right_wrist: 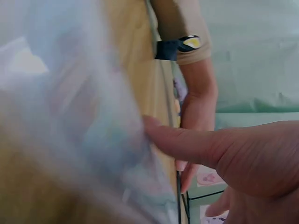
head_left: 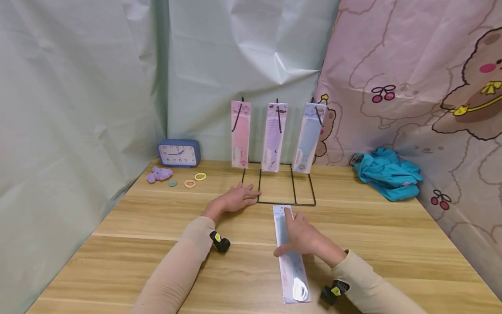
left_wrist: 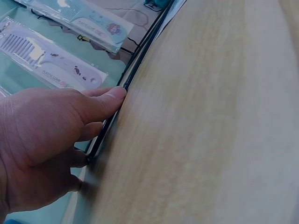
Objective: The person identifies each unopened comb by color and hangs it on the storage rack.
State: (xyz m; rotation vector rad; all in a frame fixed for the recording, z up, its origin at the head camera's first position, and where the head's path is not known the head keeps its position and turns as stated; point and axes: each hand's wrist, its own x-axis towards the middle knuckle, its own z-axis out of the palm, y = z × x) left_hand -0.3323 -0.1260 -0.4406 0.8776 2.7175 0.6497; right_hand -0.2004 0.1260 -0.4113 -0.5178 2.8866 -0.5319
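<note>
My left hand [head_left: 236, 198] is at the front left of a black wire rack [head_left: 286, 203], its thumb on the front wire [left_wrist: 140, 63] and its fingers behind it. My right hand [head_left: 303, 235] holds a blue comb in a clear package [head_left: 292, 279], fingers near the top end and thumb at the left edge. In the right wrist view the package [right_wrist: 84, 116] looms blurred beside the thumb. On the rack's hooks hang a pink packaged comb [head_left: 240, 139], a purple one [head_left: 273, 139] and a blue one [head_left: 308, 141].
At the back left stand a blue clock [head_left: 179, 152], a purple plush toy [head_left: 159, 174] and several small rings, among them a yellow ring [head_left: 200, 176]. A crumpled turquoise cloth bag [head_left: 388, 174] lies at the back right. Hanging sheets border the wooden table [head_left: 137, 244].
</note>
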